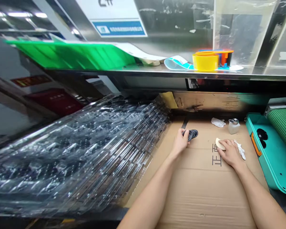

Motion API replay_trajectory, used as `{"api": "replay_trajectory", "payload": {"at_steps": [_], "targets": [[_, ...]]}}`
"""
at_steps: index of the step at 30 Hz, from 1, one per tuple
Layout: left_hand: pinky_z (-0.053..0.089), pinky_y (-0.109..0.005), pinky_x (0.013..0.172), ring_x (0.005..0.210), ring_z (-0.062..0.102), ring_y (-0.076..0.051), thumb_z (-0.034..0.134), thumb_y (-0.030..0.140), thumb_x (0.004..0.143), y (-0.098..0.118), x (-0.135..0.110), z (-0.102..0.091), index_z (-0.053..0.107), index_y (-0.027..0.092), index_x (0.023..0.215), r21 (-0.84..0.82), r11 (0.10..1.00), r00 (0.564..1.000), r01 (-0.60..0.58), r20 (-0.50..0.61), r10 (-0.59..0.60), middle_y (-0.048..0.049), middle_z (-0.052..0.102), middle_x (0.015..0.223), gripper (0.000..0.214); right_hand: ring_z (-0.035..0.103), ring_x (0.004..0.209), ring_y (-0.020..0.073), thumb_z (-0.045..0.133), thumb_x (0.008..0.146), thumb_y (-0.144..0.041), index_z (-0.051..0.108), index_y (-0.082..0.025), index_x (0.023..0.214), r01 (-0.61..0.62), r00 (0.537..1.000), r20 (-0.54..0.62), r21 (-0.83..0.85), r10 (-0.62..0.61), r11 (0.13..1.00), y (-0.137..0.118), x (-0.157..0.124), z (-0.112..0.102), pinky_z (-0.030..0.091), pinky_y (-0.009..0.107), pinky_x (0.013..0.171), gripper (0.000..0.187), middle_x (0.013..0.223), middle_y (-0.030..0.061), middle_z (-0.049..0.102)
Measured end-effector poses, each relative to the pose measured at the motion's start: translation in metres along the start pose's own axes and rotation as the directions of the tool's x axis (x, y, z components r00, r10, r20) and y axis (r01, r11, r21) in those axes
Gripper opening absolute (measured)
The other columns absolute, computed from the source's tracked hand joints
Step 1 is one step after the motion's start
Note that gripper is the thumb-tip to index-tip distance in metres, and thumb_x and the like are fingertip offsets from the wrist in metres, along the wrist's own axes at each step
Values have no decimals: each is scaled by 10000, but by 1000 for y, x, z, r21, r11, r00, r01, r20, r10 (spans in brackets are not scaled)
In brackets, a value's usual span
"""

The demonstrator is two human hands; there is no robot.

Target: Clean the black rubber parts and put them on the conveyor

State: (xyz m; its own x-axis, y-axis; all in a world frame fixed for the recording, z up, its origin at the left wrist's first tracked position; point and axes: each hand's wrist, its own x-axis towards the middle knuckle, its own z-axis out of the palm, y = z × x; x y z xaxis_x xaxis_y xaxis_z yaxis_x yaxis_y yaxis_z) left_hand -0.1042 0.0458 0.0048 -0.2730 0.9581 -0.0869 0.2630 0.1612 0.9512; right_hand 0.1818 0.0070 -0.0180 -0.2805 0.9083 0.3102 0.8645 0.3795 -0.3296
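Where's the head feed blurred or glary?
Head view: the clear trays look smeared and carry bright glare; the green bin is streaked too; same view, left hand and right hand look fairly sharp.

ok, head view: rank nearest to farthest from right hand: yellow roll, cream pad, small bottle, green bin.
1. Cream pad: touching the right hand.
2. Small bottle: just beyond that hand.
3. Yellow roll: up on the shelf.
4. Green bin: shelf's far left.
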Motion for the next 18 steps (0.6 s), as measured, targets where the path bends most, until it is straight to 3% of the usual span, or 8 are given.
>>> {"api": "replay_trajectory", "payload": {"at_steps": [4, 10, 15, 18], "targets": [[394, -253, 480, 436, 533, -133, 560, 529, 873, 5, 30, -28, 613, 185, 954, 342, 926, 982, -157, 156, 108, -9, 612, 702, 358, 527, 1125, 254, 562, 951, -391, 644, -296, 1266, -20, 1000, 10, 27, 20, 999, -2, -2, 1, 399, 390, 967, 339, 1192, 58, 652], [432, -303, 554, 495, 589, -190, 555, 611, 835, 8, 50, -18, 674, 172, 1083, 486, 845, 952, -224, 293, 84, -72, 700, 783, 518, 525, 1123, 251, 584, 940, -380, 647, -298, 1253, -36, 999, -10, 55, 37, 998, -4, -4, 1, 374, 393, 994, 330, 1191, 54, 649], [495, -329, 798, 969, 681, -310, 604, 651, 776, 9, 60, -12, 712, 167, 1009, 536, 800, 945, -272, 304, 117, -155, 737, 1034, 548, 521, 1130, 255, 586, 941, -380, 655, -304, 1233, -50, 999, 0, 72, 50, 996, -5, -4, 2, 373, 389, 977, 310, 1194, 52, 646], [457, -378, 992, 1209, 600, -353, 629, 675, 742, 14, 63, -17, 665, 154, 1234, 625, 715, 926, -312, 369, 82, -197, 630, 1328, 717, 519, 1126, 256, 595, 937, -385, 652, -302, 1233, -51, 999, -1, 80, 51, 995, -5, -4, 2, 366, 391, 987, 312, 1187, 51, 646]]}}
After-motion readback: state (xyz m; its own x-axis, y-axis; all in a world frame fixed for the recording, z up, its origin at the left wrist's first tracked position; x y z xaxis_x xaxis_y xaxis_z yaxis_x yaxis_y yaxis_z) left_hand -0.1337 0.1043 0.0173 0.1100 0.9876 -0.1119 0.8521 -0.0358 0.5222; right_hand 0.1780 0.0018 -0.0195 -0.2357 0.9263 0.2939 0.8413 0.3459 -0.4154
